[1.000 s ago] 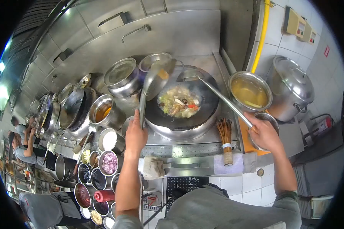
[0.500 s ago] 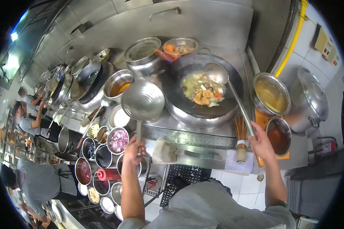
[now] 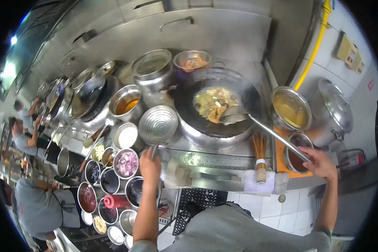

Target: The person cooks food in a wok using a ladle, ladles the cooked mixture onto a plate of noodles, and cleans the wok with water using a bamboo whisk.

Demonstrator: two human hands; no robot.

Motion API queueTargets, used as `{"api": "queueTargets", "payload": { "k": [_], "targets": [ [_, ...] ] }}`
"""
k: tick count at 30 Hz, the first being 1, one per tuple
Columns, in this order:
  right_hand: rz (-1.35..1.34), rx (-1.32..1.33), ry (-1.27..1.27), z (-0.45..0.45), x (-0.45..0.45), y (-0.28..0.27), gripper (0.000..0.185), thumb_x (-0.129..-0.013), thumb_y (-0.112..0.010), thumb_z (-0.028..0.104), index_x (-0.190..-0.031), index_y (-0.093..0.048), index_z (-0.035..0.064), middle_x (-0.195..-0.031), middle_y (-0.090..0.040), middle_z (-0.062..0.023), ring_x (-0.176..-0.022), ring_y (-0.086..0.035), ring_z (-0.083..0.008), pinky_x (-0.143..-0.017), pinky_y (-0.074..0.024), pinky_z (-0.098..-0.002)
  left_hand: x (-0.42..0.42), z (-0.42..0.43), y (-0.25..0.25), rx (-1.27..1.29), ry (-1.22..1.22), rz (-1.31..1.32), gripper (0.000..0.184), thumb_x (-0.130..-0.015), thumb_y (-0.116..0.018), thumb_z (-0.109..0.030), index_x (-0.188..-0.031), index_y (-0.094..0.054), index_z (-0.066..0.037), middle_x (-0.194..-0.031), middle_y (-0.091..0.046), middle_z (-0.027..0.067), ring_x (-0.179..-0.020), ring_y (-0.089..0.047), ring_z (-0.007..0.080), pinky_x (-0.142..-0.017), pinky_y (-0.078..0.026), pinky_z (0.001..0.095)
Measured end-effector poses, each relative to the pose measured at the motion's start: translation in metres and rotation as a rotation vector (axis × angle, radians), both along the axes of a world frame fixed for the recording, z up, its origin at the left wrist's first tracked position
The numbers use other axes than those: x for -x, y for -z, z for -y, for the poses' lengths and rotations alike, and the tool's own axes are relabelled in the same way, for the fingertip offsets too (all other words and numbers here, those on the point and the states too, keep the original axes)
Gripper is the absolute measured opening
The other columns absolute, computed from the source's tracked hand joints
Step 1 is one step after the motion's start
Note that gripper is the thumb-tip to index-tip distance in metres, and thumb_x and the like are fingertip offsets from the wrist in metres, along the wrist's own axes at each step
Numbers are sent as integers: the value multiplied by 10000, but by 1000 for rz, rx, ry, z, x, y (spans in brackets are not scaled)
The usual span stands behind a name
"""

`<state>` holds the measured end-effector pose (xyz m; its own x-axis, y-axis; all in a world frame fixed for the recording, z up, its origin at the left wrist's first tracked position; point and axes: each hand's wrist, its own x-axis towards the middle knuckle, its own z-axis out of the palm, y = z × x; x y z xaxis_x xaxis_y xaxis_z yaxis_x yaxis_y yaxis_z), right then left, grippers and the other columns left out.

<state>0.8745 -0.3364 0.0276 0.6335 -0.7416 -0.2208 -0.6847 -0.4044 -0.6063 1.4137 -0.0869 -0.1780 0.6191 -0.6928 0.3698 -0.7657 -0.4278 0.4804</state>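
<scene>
My right hand (image 3: 322, 164) is wrapped round the long handle of a ladle (image 3: 277, 136), whose bowl dips into the food at the right front of a black wok (image 3: 189, 86). In the wok, a mix of vegetables and golden-brown pieces (image 3: 212, 101) sits in steaming liquid. My left hand (image 3: 150, 164) grips the handle of a perforated strainer (image 3: 158, 124), mostly hidden behind my fingers. The strainer's bowl lies left of the wok, beside a metal container of white stuff (image 3: 127, 136). Just left of that hand stands a pot of chopped purple onion (image 3: 126, 164).
A bamboo brush (image 3: 259, 157) stands on a folded cloth (image 3: 262, 181) by the front edge. To the right are a bowl of yellowish liquid (image 3: 292, 108) and a large lidded pot (image 3: 332, 109). Several ingredient pots and a red bottle (image 3: 115, 201) crowd the left. Co-workers (image 3: 40, 206) stand further left.
My right hand has moved right, and the ladle bowl has gone from the wok's upper right down into the food. The strainer is lower in view and more face-up.
</scene>
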Motion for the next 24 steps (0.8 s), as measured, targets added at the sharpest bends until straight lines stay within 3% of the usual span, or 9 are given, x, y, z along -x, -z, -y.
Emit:
{"api": "queueTargets", "payload": {
  "k": [2,4,9,12,14,16,20,22,24],
  "targets": [
    [-41,58,-96,6,-5,6,602,-818,-681,-13,-1392,-536,97,-1066,-693,-97,-900,-638,-151,-833,-511,-291,79,62,-58,185,248,133,489,-828,-713,-216,-1256,-600,-8,-1279,-585,244,-1208,-530,432,-986,-440,481],
    [-36,-14,-93,22,-16,18,572,-848,-683,33,-1396,-530,97,-981,-681,-73,-830,-635,-150,-770,-518,-283,139,116,-76,217,467,99,431,-878,-681,-191,-1267,-575,-37,-1306,-537,201,-1213,-480,398,-966,-405,487],
    [-148,-289,1,35,-26,-20,571,-885,-660,67,-1430,-501,127,-873,-646,-35,-645,-593,-102,-573,-493,-251,169,142,-62,136,507,19,150,-901,-651,-173,-963,-616,-41,-936,-562,171,-893,-507,384,-791,-408,469],
    [-108,-320,-41,51,-24,-13,576,-889,-651,61,-1437,-495,144,-852,-643,-34,-582,-567,-79,-515,-474,-243,187,123,-98,188,509,15,145,-899,-640,-189,-924,-581,-58,-917,-548,147,-858,-503,372,-740,-403,487],
    [-195,-77,-108,57,-46,-8,549,-882,-648,83,-1412,-515,135,-855,-675,-75,-588,-619,-162,-580,-528,-321,187,135,-90,230,501,-38,112,-923,-610,-139,-916,-607,-27,-874,-567,164,-838,-505,373,-757,-402,461],
    [70,541,-424,92,-42,62,563,-860,-647,77,-1403,-525,159,-931,-700,-117,-736,-681,-255,-706,-549,-385,175,140,-48,216,487,-13,100,-913,-618,-128,-895,-608,-31,-879,-571,169,-847,-514,371,-750,-407,460],
    [-243,542,-126,40,-51,49,581,-836,-653,58,-1389,-540,190,-1128,-677,-164,-1004,-661,-325,-879,-523,-404,184,81,0,119,538,72,125,-877,-652,-149,-907,-614,-34,-905,-557,180,-876,-528,387,-761,-427,484],
    [-191,552,-160,40,-30,39,569,-835,-659,63,-1381,-549,180,-1212,-645,-179,-1090,-637,-318,-918,-509,-395,195,49,-21,89,600,-39,163,-847,-682,-153,-921,-602,-32,-886,-537,196,-884,-522,403,-779,-419,490],
    [-199,307,-180,51,-27,13,562,-831,-661,70,-1373,-556,173,-1236,-637,-175,-1123,-623,-322,-936,-499,-403,197,64,-69,119,556,43,142,-857,-670,-138,-923,-596,-36,-906,-540,177,-897,-520,385,-781,-413,477]
  ]
}}
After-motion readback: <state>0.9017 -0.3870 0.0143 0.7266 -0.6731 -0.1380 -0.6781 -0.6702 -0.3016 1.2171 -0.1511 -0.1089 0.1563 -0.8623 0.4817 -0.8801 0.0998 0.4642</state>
